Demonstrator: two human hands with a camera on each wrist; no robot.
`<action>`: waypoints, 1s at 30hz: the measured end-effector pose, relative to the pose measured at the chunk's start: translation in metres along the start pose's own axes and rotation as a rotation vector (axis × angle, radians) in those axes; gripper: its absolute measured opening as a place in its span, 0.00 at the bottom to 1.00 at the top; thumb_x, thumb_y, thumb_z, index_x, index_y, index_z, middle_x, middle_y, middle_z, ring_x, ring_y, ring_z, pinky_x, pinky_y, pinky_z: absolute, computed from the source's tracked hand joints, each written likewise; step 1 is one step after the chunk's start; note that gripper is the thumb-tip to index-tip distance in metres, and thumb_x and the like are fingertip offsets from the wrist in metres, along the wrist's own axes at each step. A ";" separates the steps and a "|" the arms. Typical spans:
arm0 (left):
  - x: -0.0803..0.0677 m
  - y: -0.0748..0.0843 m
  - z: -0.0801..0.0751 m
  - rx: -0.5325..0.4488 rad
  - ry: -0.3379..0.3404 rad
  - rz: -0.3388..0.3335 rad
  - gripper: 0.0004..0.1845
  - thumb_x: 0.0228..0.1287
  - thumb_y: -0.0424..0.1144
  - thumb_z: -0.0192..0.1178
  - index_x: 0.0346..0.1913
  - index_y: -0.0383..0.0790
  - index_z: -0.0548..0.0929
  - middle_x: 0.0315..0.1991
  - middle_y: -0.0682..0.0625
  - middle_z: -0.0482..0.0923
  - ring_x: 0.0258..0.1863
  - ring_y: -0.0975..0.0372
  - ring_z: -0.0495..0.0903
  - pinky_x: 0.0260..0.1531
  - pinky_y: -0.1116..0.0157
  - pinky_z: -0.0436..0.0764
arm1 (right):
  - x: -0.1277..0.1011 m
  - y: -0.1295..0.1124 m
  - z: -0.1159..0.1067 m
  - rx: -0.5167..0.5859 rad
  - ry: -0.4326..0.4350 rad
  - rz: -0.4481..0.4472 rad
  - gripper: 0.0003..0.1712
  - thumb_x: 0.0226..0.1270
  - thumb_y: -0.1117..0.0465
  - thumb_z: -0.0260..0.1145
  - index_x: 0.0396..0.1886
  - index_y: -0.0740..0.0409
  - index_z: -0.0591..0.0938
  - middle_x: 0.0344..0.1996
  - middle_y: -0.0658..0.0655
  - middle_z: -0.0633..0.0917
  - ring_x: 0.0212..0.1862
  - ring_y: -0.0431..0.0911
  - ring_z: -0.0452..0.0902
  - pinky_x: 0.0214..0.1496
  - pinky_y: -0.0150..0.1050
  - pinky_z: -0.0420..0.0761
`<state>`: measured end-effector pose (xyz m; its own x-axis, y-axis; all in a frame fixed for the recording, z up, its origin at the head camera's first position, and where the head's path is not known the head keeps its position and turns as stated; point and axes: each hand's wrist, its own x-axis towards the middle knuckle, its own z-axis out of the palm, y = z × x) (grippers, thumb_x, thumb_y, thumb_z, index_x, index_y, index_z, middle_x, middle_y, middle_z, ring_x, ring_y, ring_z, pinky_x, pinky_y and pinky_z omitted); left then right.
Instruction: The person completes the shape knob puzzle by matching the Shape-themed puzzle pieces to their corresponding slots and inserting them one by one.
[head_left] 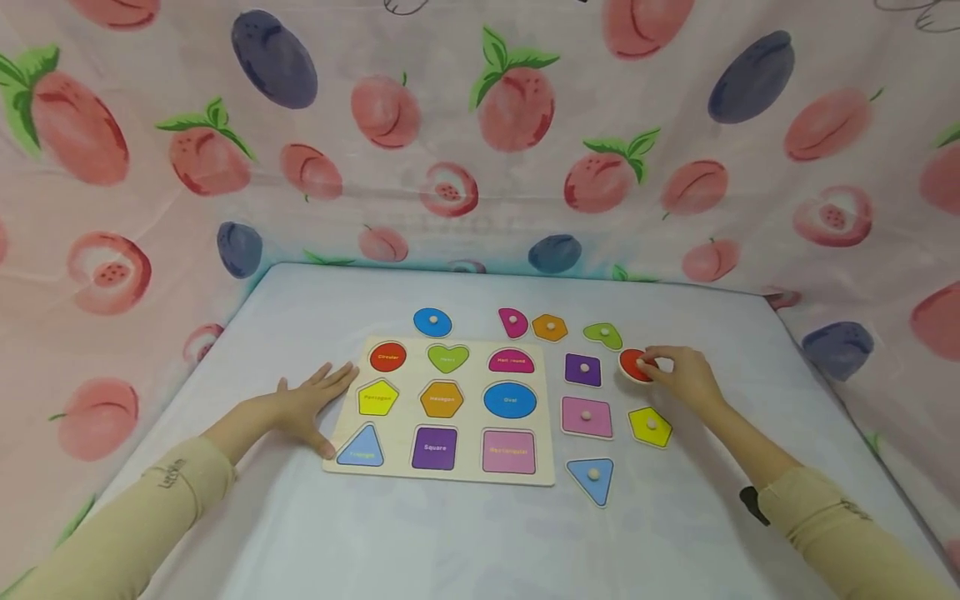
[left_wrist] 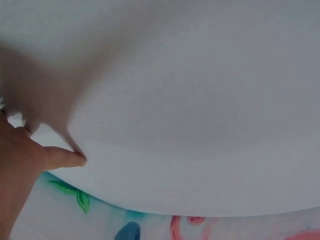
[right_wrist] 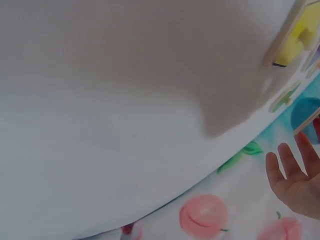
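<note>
At the right, my right hand (head_left: pixel 686 379) pinches the small knob of a red circular puzzle piece (head_left: pixel 632 363). In the right wrist view only an edge of this piece shows at the fingertips, raised off the table. My left hand (head_left: pixel 307 407) rests with spread fingers at the left edge of a cream puzzle board (head_left: pixel 469 450), its thumb by the lower left corner. Printed coloured shapes with names cover the board, among them a red circle (head_left: pixel 387 357) at its upper left. A yellow pentagon piece (head_left: pixel 650 427) lies just below my right hand.
Knobbed pieces lie flat around the board: blue oval (head_left: pixel 427 325), magenta half-round (head_left: pixel 512 330), orange hexagon (head_left: pixel 550 335), green heart (head_left: pixel 611 342), purple square (head_left: pixel 576 375), pink rectangle (head_left: pixel 577 425), light blue triangle (head_left: pixel 597 492). Fruit-patterned cloth (head_left: pixel 480 208) hangs behind the white table (head_left: pixel 420 542).
</note>
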<state>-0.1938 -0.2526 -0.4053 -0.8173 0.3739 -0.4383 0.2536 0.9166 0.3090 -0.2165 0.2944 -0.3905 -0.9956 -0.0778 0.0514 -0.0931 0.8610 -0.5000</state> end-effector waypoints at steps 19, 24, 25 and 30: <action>-0.021 -0.024 0.011 -0.026 0.042 -0.012 0.70 0.27 0.64 0.74 0.75 0.47 0.45 0.76 0.40 0.39 0.73 0.39 0.35 0.52 0.23 0.31 | 0.032 -0.072 0.031 0.118 0.024 -0.211 0.13 0.63 0.60 0.65 0.42 0.65 0.85 0.51 0.66 0.82 0.60 0.63 0.72 0.61 0.60 0.71; -0.011 -0.019 0.008 -0.014 0.052 -0.002 0.70 0.28 0.65 0.74 0.75 0.48 0.45 0.76 0.41 0.39 0.73 0.40 0.35 0.52 0.23 0.31 | 0.045 -0.090 0.033 0.123 0.005 -0.218 0.15 0.63 0.60 0.65 0.45 0.65 0.84 0.52 0.65 0.82 0.59 0.62 0.73 0.62 0.58 0.71; -0.009 -0.018 0.007 -0.013 0.052 -0.003 0.70 0.28 0.65 0.74 0.75 0.48 0.45 0.76 0.42 0.39 0.73 0.40 0.35 0.53 0.23 0.31 | 0.047 -0.093 0.033 0.122 0.003 -0.223 0.15 0.63 0.59 0.65 0.45 0.65 0.84 0.52 0.64 0.82 0.59 0.62 0.73 0.60 0.58 0.72; 0.000 -0.009 0.006 0.003 0.065 0.014 0.70 0.28 0.66 0.73 0.75 0.48 0.45 0.76 0.42 0.39 0.74 0.40 0.36 0.53 0.23 0.33 | 0.055 -0.105 0.033 0.119 0.031 -0.273 0.15 0.62 0.60 0.66 0.45 0.64 0.84 0.51 0.64 0.83 0.57 0.61 0.75 0.57 0.57 0.75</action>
<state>-0.1933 -0.2601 -0.4134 -0.8452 0.3773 -0.3785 0.2672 0.9117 0.3122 -0.2618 0.1830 -0.3635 -0.9333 -0.2813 0.2232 -0.3590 0.7450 -0.5622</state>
